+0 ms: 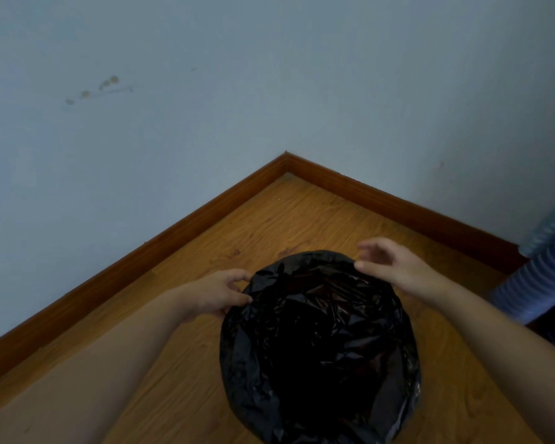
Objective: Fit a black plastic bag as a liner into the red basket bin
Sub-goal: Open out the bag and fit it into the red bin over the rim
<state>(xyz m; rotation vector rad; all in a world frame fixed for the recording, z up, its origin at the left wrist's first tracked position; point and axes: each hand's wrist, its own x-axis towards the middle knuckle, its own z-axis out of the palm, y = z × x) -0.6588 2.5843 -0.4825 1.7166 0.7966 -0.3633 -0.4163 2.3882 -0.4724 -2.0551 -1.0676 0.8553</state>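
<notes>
A shiny black plastic bag is spread over a round opening on the wooden floor, folded down over the rim all round. The red basket bin under it is fully hidden by the bag. My left hand is at the bag's far-left edge, thumb and fingers pinching the folded plastic. My right hand hovers at the far-right edge with fingers spread apart; its thumb just touches the plastic and it holds nothing.
The bin stands near a room corner where two pale blue walls meet, with a brown skirting board along both. A blue-and-white striped fabric hangs at the right edge. Wooden floor lies between the bin and the corner.
</notes>
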